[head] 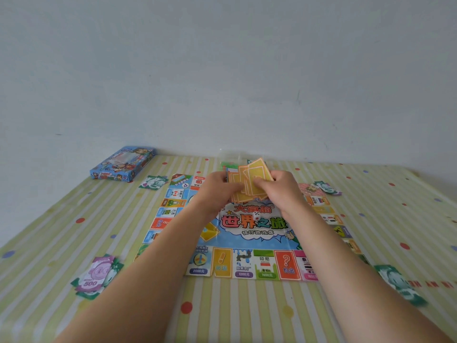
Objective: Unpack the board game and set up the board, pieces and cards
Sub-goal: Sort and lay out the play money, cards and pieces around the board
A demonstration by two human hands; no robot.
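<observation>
Cards (pixel 249 180), fanned with long axes roughly upright, pinched between left hand (pixel 218 188) and right hand (pixel 284 191) above board (pixel 243 264).

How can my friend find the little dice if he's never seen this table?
Look at the colourful game board in the middle of the striped tablecloth. Its blue centre has big title letters. The dice sits on them: a tiny white cube with dots, while everything around it is flat print.

One wide-angle view taken from the person's head, faced forward and down over the counter (pixel 247 313), the board (pixel 247 233) caught close at mid-frame, the counter's far edge met by a pale wall (pixel 222 70) filling the upper half
</observation>
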